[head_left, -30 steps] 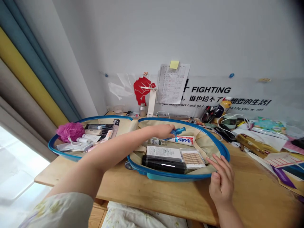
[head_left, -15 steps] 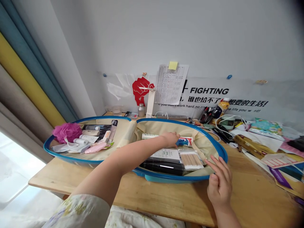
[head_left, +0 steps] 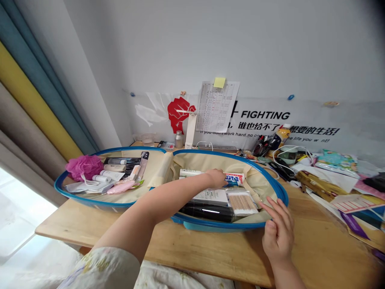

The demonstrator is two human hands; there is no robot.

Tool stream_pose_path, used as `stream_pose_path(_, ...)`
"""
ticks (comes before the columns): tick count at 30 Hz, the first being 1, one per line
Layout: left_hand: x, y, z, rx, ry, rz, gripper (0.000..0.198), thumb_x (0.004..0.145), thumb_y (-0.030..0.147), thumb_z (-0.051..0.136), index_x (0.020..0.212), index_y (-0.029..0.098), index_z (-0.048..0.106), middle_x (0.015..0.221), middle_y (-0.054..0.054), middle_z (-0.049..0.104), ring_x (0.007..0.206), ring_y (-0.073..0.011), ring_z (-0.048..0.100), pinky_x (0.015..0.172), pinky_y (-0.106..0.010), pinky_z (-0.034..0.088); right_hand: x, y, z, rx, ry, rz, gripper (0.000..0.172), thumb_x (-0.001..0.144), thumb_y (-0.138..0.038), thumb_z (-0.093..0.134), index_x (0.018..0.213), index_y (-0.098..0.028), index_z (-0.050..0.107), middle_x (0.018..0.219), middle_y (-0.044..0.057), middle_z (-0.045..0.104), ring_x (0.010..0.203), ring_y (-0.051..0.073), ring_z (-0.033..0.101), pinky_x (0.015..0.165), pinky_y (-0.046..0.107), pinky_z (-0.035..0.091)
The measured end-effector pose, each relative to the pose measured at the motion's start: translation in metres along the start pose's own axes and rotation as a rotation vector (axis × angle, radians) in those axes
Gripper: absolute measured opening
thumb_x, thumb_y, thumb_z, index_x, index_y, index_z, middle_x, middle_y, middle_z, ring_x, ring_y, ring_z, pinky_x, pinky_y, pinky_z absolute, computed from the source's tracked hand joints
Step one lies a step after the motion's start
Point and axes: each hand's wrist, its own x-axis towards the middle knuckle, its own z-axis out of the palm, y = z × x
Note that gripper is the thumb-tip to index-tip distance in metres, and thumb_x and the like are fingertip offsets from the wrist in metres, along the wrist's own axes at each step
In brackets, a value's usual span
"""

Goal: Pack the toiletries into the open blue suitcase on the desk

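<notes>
An open suitcase (head_left: 207,151) with a blue rim and beige lining lies across the table. My left hand (head_left: 215,177) reaches into its right half, fingers closed around the left end of a blue, white and red toothpaste (head_left: 236,179). Left of that hand lies a white tube (head_left: 190,172). Nearer to me are a white printed packet (head_left: 212,195), a pack of cotton swabs (head_left: 242,202) and a glossy black item (head_left: 207,211). My right hand (head_left: 279,226) rests at the suitcase's right front rim, fingers stretched out and holding nothing.
The suitcase's left half holds a pink bath puff (head_left: 84,166), a pink item (head_left: 122,186) and several small toiletries. On the wooden table (head_left: 309,237), clutter lies to the right, including a gold pouch (head_left: 315,182). A small bottle (head_left: 179,139) and a white lamp (head_left: 190,130) stand behind.
My left hand has shifted very slightly left and down over the toothpaste's end. My right hand stays at the rim.
</notes>
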Motion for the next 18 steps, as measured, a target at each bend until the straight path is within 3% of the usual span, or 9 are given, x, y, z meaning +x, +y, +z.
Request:
stream_pose_path(12, 0.002, -0.007, 0.006, -0.023, -0.038, 0.055, 0.037, 0.094, 0.035, 0.061, 0.127, 0.018, 0.058, 0.131, -0.01, 0.058, 0.113, -0.0242, 0.06, 0.095, -0.047, 0.053, 0.002, -0.001, 0.0, 0.018, 0.009, -0.018, 0.035, 0.098, -0.03, 0.038, 0.114, -0.019, 0.067, 0.124, 0.014, 0.066, 0.132, 0.033, 0.05, 0.107, 0.057, 0.041)
stream_pose_path(18, 0.011, -0.009, 0.011, -0.056, -0.028, -0.04, 0.037, 0.095, 0.037, 0.061, 0.126, 0.018, 0.058, 0.128, -0.01, 0.059, 0.109, -0.0231, 0.061, 0.092, -0.045, 0.055, 0.0, 0.001, -0.001, 0.011, 0.0, -0.013, 0.035, 0.098, -0.031, 0.038, 0.112, -0.019, 0.068, 0.123, 0.014, 0.066, 0.132, 0.033, 0.05, 0.107, 0.057, 0.041)
